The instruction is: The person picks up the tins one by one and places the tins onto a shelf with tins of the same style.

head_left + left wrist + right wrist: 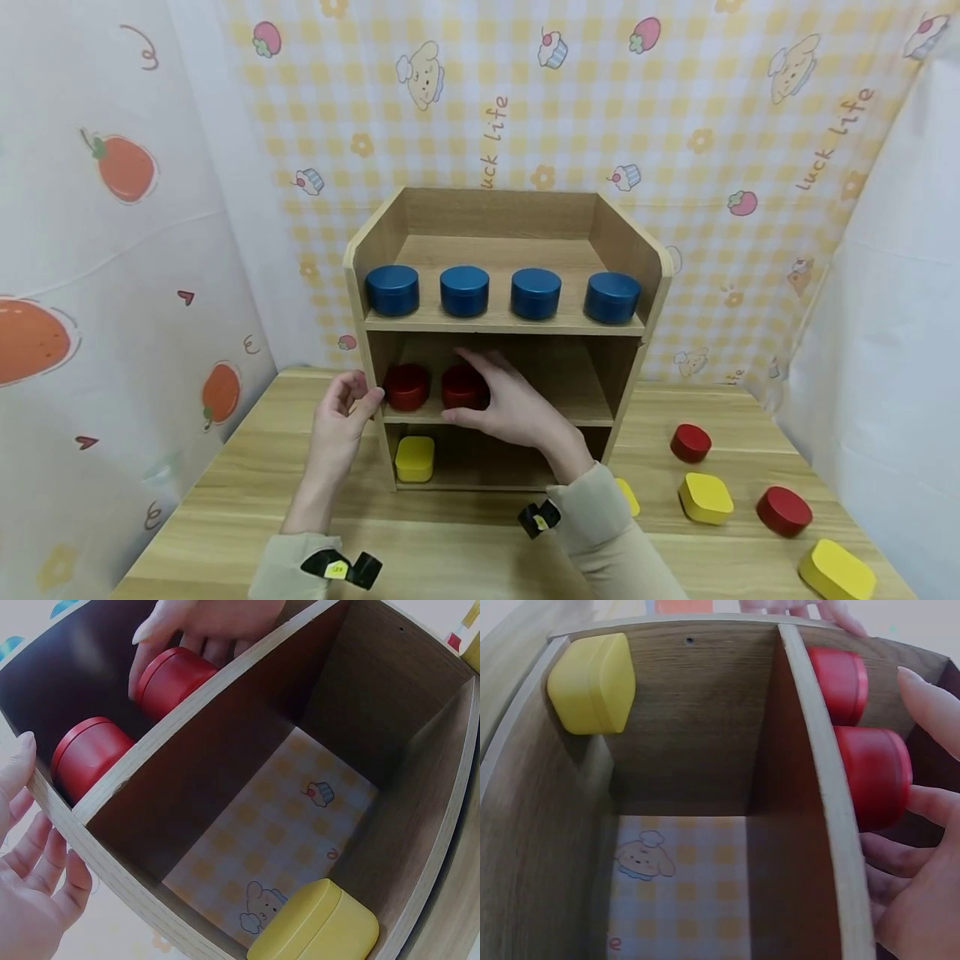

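Note:
My right hand (pixel 510 400) reaches into the middle level of a small wooden shelf (pixel 480 327), its fingers spread around a round red tin (pixel 461 387). In the right wrist view a finger lies right at the side of that tin (pixel 877 778), while the thumb stands apart from it. A second red tin (pixel 407 387) sits to its left, near the side panel. My left hand (pixel 339 421) is at the shelf's left side, thumb tip at the front edge of the panel (pixel 124 870) and loosely bent fingers outside it.
Four-sided yellow tin (pixel 415 459) stands at the bottom level's left. Several blue tins (pixel 464 291) line the top level. On the table (pixel 435 550) to the right lie red tins (pixel 691 443) and yellow tins (pixel 706 498), one partly behind my right sleeve.

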`<state>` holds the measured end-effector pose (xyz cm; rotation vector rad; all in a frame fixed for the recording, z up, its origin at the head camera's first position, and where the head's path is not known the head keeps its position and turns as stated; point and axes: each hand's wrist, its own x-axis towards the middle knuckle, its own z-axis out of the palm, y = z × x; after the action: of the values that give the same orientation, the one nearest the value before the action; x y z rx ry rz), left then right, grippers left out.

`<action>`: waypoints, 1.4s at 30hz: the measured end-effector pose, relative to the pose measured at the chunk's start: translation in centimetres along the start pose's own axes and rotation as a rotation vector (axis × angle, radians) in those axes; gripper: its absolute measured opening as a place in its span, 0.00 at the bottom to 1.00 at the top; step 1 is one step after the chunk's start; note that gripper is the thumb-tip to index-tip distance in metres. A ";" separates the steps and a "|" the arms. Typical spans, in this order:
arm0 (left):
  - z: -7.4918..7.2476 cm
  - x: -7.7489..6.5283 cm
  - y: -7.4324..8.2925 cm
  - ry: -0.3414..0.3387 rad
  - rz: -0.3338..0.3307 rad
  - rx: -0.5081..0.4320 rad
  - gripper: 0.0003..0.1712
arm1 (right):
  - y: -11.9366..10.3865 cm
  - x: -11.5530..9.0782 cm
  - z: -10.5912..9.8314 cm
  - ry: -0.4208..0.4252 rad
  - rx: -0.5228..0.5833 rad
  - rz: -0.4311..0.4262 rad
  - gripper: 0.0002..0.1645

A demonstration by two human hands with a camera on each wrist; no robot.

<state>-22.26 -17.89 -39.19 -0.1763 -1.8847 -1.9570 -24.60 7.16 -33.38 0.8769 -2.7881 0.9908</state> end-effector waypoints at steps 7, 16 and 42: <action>-0.3 -0.2 0.1 0.008 -0.001 0.016 0.13 | -0.5 -1.6 -0.7 0.091 -0.010 -0.085 0.42; -0.1 -0.1 0.0 0.000 0.005 0.026 0.13 | -0.7 -4.2 -2.0 0.223 0.013 -0.228 0.29; -0.1 -0.1 -0.1 0.000 0.018 0.013 0.14 | 3.6 -12.3 -7.7 0.221 -0.001 -0.300 0.25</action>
<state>-22.15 -18.01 -39.31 -0.1888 -1.8886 -1.9325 -17.19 20.08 -32.16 1.0722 -2.3871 0.9695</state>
